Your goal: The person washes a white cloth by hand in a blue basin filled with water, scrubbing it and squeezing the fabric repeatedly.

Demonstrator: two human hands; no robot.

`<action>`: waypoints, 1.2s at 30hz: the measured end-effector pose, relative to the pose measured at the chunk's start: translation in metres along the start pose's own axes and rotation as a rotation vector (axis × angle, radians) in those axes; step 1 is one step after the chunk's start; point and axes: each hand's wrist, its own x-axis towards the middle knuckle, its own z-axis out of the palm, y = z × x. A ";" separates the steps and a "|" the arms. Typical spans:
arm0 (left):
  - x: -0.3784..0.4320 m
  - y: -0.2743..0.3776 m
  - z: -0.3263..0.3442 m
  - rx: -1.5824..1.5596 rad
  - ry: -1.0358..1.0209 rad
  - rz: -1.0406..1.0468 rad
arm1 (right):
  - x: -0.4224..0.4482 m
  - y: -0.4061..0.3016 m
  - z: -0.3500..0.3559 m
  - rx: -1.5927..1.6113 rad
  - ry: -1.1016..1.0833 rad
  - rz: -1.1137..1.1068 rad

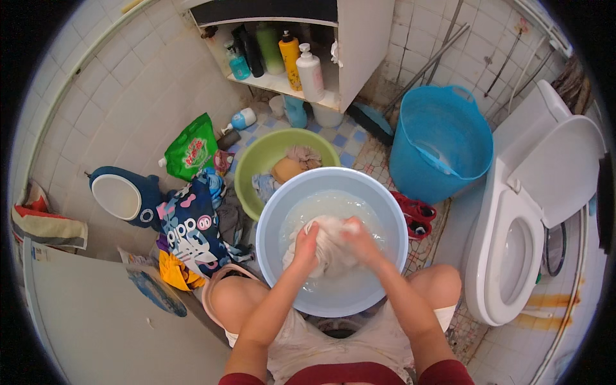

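Between my knees is a light blue plastic basin point(332, 308) with cloudy water point(353, 284) in it. A wet whitish cloth point(329, 257) is bunched up at the water's surface. My left hand point(306, 244) grips the left side of the cloth, fingers curled over it. My right hand point(358, 239) is on the cloth's right side, blurred, with its fingers curled in against the fabric. Just behind the blue basin stands a green basin point(245, 192), partly hidden by it, with several wet garments point(302, 156) inside.
Clothes point(192, 236) are heaped at the left, near a green detergent pouch point(192, 149). A cabinet shelf point(269, 86) holds several bottles. Towards the right are a blue tub point(418, 154), red shoes point(417, 216) and a toilet point(498, 288) with its lid up. A door point(110, 308) fills the lower left.
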 end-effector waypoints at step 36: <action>-0.013 -0.038 0.007 0.437 -0.101 0.000 | 0.002 0.046 0.034 -0.216 0.046 -0.304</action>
